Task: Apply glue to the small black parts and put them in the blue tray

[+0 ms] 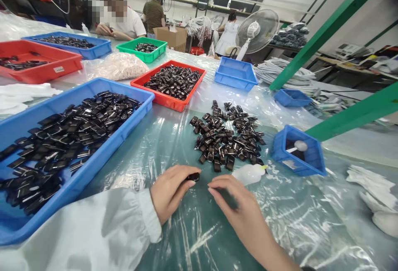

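Head view showed the left hand clamped on a black piece, right of the large blue tray, open bench between; farther right, the right hand's fingertips were close, contact unclear.

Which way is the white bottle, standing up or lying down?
Lying down. The white bottle is on its side on the table by the right hand, with its yellow tip pointing sideways.

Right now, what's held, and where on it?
Left hand pinches a small black part by one end, between thumb and fingers. Right hand holds nothing visible.
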`<state>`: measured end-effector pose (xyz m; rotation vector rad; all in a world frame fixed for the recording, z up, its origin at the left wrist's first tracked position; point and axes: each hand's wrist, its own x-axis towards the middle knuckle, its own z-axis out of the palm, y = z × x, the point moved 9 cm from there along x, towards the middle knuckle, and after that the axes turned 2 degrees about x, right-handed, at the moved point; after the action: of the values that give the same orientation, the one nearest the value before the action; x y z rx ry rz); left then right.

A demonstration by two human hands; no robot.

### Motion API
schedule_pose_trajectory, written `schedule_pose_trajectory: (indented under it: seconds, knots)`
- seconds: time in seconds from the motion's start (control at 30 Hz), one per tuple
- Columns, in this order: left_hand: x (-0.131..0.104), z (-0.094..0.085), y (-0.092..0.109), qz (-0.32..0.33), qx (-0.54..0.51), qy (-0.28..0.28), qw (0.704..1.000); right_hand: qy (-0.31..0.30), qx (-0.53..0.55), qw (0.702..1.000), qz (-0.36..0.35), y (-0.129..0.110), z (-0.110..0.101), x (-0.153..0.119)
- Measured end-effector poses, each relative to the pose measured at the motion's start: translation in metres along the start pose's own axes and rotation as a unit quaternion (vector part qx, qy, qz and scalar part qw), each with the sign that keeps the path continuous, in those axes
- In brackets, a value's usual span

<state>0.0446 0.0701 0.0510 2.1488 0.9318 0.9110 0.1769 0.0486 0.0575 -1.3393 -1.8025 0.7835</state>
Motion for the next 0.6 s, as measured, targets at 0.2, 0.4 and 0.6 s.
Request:
schedule_pose_trajectory:
  seconds: [0.2,0.4,0.6]
  knots:
    - [-0.002,0.004,0.020,0.088,-0.041,-0.016,0.995,-0.022,0.223,0.962,0.156,0.017,0.009,-0.001]
    - [-0.006,0.006,0.031,0.140,-0.071,-0.022,0.987,-0.060,0.362,0.903,0.224,0.017,0.020,-0.012]
    - [-0.006,0.006,0.034,0.149,-0.061,-0.022,0.987,-0.097,0.417,0.865,0.260,0.016,0.028,-0.016]
